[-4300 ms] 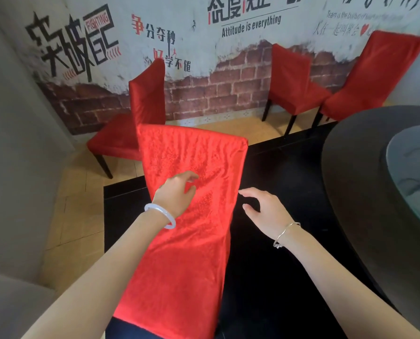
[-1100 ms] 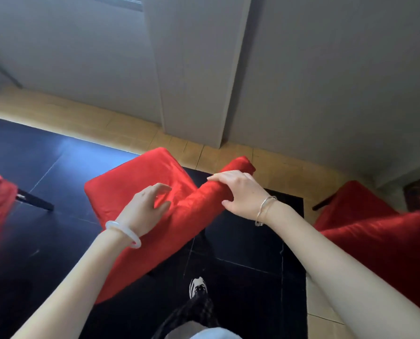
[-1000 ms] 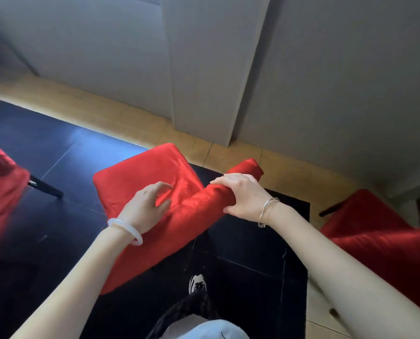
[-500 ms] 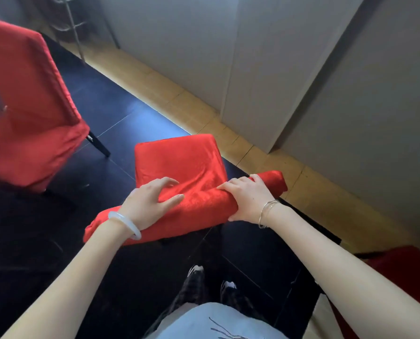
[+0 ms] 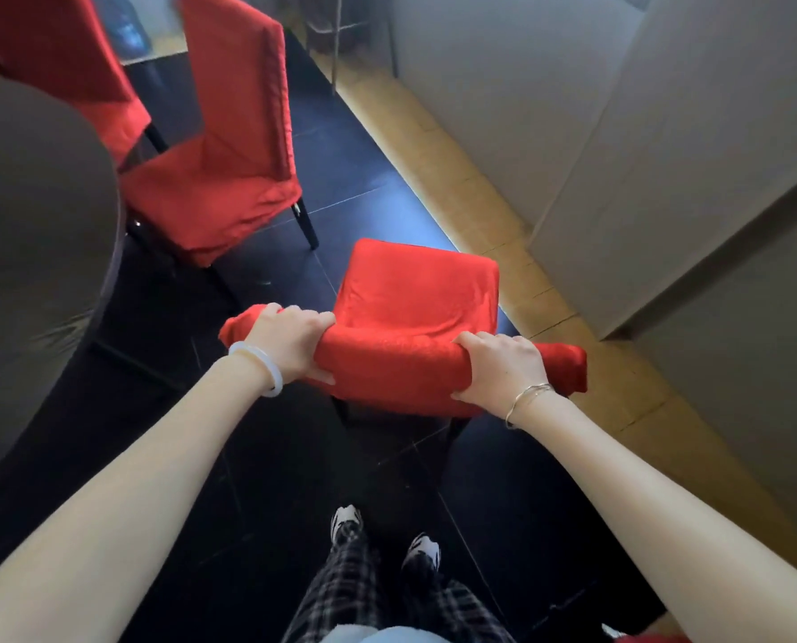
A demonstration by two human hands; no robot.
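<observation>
Head view, chair being carried to the table. We see both hands on the top rail of a red fabric-covered dining chair, whose seat points away from us. The left hand wraps the rail near its left end, fingers curled over the top and thumb against the near face. The right hand grips the same way toward the right end, leaving a short stretch of rail free beyond it. The chair stands on the dark tiled floor, close to the tan floor strip along the grey wall panels. We cannot tell whether its legs rest on the tiles or are lifted clear.

Half a second ago the rail ran slantwise across our view; now it lies square before us. The dark round table has entered at the left, with a second red-covered chair drawn up beside it. Some seconds back the hands were open and only reaching for the backrest.

We judge that the turn is nearly complete. What remains is to bring the chair leftward to a place at the table next to its neighbour, keeping the legs clear of that chair.
</observation>
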